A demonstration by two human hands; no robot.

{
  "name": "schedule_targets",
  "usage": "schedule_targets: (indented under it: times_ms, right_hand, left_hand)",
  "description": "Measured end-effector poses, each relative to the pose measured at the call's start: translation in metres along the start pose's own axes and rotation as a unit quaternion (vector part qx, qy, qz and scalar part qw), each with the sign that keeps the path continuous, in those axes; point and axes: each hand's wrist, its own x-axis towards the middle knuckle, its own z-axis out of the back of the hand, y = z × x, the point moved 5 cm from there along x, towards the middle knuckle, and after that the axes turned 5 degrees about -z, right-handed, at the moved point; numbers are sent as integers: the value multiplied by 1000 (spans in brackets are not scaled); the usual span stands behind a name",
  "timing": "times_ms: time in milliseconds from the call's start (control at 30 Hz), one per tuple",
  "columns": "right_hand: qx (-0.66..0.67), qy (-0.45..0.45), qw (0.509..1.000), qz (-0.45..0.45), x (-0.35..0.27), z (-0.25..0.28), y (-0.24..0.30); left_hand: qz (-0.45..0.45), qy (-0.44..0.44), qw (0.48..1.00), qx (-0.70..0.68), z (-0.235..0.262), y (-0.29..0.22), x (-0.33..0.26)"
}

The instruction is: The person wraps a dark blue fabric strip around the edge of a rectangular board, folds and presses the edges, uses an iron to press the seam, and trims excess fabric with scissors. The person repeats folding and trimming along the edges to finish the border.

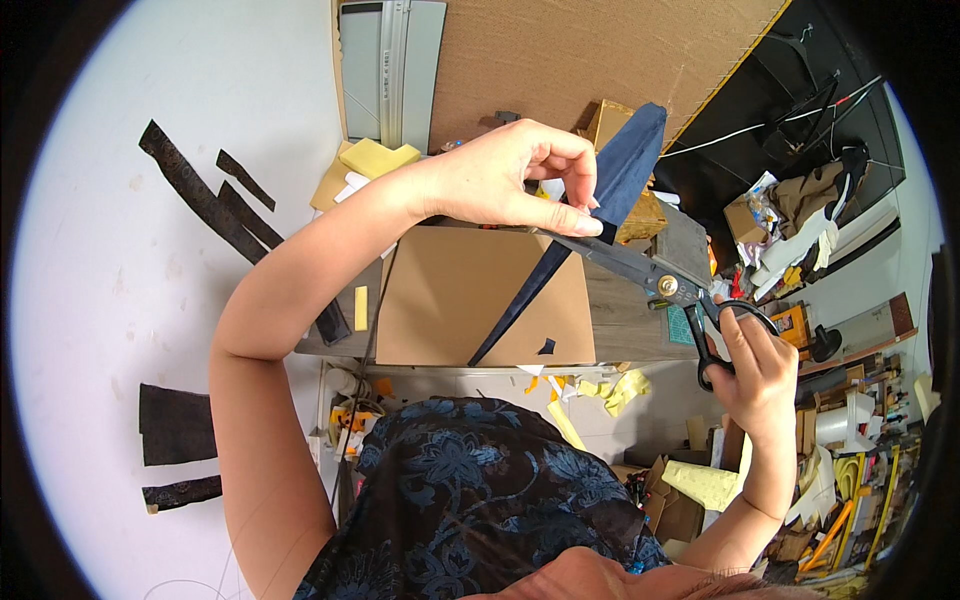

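My left hand pinches a strip of dark navy fabric between thumb and fingers, holding it up over the table. The strip's wide part rises to the upper right. A narrow pointed end hangs down to the left over a brown cardboard sheet. My right hand has its fingers through the black handles of large scissors. The dark blades reach to the fabric just below my left fingertips; whether they touch it I cannot tell. On the cardboard lies a small navy scrap.
Dark fabric pieces hang on the white wall at left. Behind the table stand a paper trimmer and a large brown board. Yellow scraps lie below the table edge. Cluttered boxes and rolls fill the right side.
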Motion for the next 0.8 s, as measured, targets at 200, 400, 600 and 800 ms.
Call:
schedule_targets:
  times_ms: [200,400,600,800]
  right_hand:
    - [-37,-26,998,44,5,0,1]
    - [-12,-104,994,42,-9,-8,-5]
    - [31,-120,990,-61,-35,-22,-13]
    - [54,-154,984,-72,-48,-45,-1]
  left_hand:
    - [4,-2,1000,4,2,0,-2]
    - [18,-22,995,-93,4,8,-6]
    - [-20,-80,986,-147,3,23,-12]
    - [-72,-133,972,-180,-11,37,-17]
